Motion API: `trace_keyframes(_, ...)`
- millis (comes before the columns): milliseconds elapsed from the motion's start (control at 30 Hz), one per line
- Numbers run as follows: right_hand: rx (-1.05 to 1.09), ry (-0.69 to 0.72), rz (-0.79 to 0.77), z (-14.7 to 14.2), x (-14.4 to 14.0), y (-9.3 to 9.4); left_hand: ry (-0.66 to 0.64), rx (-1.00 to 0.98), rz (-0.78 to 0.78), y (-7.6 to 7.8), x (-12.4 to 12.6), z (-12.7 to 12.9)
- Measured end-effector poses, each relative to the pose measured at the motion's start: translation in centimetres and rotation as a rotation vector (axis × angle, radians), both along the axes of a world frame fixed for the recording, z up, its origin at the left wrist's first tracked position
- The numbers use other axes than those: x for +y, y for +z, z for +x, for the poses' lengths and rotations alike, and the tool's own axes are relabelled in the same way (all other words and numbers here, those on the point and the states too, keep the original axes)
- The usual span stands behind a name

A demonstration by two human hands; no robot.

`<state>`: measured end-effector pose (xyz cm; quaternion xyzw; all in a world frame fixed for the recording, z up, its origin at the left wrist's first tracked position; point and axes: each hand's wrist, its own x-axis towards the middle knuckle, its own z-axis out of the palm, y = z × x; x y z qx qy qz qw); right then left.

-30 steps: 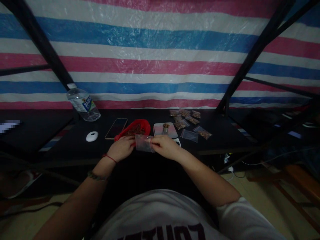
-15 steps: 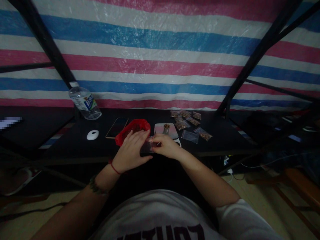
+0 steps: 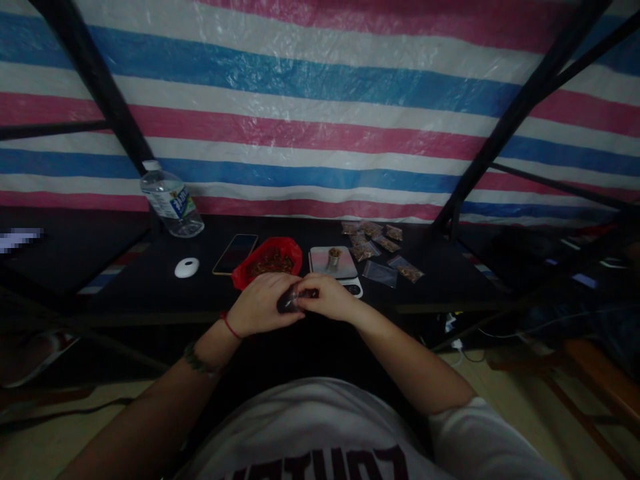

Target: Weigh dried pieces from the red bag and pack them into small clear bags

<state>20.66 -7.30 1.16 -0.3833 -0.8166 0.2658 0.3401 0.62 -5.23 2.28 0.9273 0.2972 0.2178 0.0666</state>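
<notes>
Here the small clear plastic bag (image 3: 291,298) sat pinched between both hands just above the near edge of the black table (image 3: 150,293), the left hand (image 3: 263,307) curled over its left side and the right hand (image 3: 327,298) gripping its right side with thumb and fingers, so that both hands were clenched on the bag and little of it showed between them. Directly behind the hands lay a red bag (image 3: 270,260) opened out with brown pieces in it, and just right of that stood a small scale (image 3: 334,265) with a small cup (image 3: 333,256) on its plate. A phone (image 3: 235,253) lay flat to the left of the red bag, then a white round object (image 3: 187,267), and farther back a water bottle (image 3: 170,203) leaned near the striped tarp (image 3: 320,113). To the right of the scale lay several filled small bags (image 3: 373,239) in a loose cluster, with one flat clear bag (image 3: 380,273) nearer the front. Black frame poles (image 3: 505,133) slanted up on both sides. The table surface to the far left and far right of these things was bare and dark.
</notes>
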Motion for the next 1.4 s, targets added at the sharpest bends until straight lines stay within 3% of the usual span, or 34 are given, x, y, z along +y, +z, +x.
trace_keyframes(133,0.085,-0.162,-0.067,0.9,1.5,-0.2,0.002,0.041,-0.021,-0.2,0.0,0.0)
trace_keyframes(233,0.071,-0.246,-0.069,0.7,4.1,0.3,-0.165,0.122,-0.091,-0.5,-0.7,0.7)
trace_keyframes(367,-0.250,-0.100,0.067,-1.6,8.4,0.6,-0.312,0.199,-0.141,-1.4,-2.1,2.1)
trace_keyframes(533,-0.708,0.039,0.020,-5.3,11.8,-0.7,-0.330,0.228,-0.136,-2.1,-2.7,2.8)
trace_keyframes(667,-0.833,0.086,0.057,-6.9,12.4,-1.4,-0.340,0.217,-0.132,-2.3,-2.6,2.7)
trace_keyframes(833,-0.914,0.096,0.087,-7.3,12.3,-0.8,-0.351,0.199,-0.128,-2.6,-2.4,2.7)
trace_keyframes(1167,-0.596,0.061,0.088,-4.7,12.3,0.3,-0.344,0.212,-0.120,-2.9,-2.5,2.7)
trace_keyframes(1400,-0.428,-0.213,0.134,4.4,11.4,4.6,-0.360,0.225,-0.124,-2.7,-2.4,2.8)
